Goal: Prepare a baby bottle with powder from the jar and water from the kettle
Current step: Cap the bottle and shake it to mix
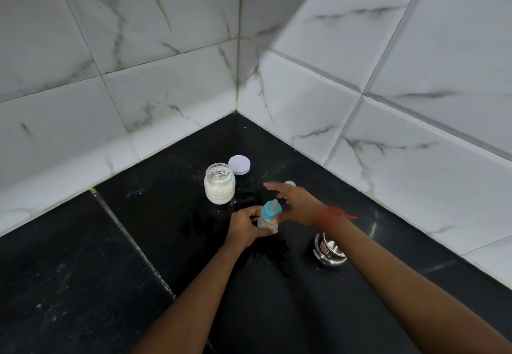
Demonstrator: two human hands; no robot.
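A small baby bottle [268, 217] with a blue collar and clear teat stands on the black counter [138, 256], and my left hand [245, 227] is wrapped around its body. Just behind and to the right of the teat, my right hand [295, 204] hovers with fingers spread, holding nothing. The glass jar [219, 183] of white powder stands uncapped behind the bottle, to the left. Its pale lilac lid [239, 164] lies flat just behind it. A small clear cap [290, 183] peeks out behind my right hand.
A shiny steel vessel [328, 249] stands under my right forearm, partly hidden. The counter ends in a corner of white marble-pattern tiled walls [238, 76]. Wet patches and powder specks lie around the bottle.
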